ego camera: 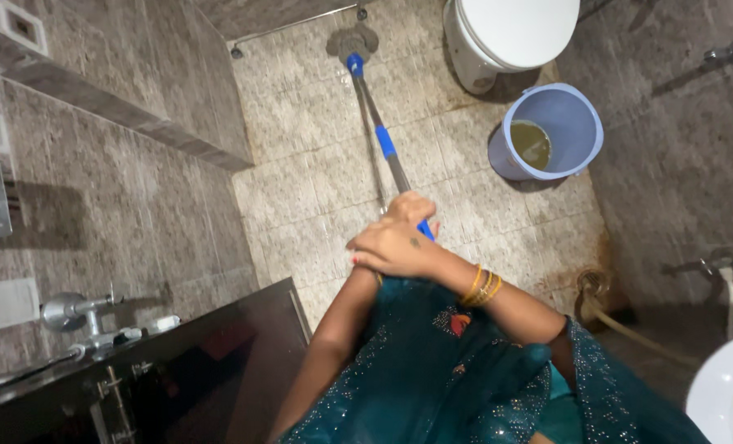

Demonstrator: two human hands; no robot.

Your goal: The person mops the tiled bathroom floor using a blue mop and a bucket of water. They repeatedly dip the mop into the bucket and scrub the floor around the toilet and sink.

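Note:
Both my hands grip a long mop handle [385, 141], grey with blue sleeves, in front of my teal embroidered clothing. My right hand [387, 248], gold bangles on its wrist, lies over the handle's near end. My left hand [413, 206] sits just beyond it on the handle, mostly covered by the right. The handle slants away across the beige tiled floor to a grey mop head [352, 39], which rests on the floor by the far wall.
A lilac bucket [499, 161] holding murky water stands right of the handle, below a white toilet [514, 33]. A floor drain with a hose [595, 288] lies at the right wall. A dark cabinet [218, 362], a wall tap [66, 311] and a white basin [728, 395] are close by.

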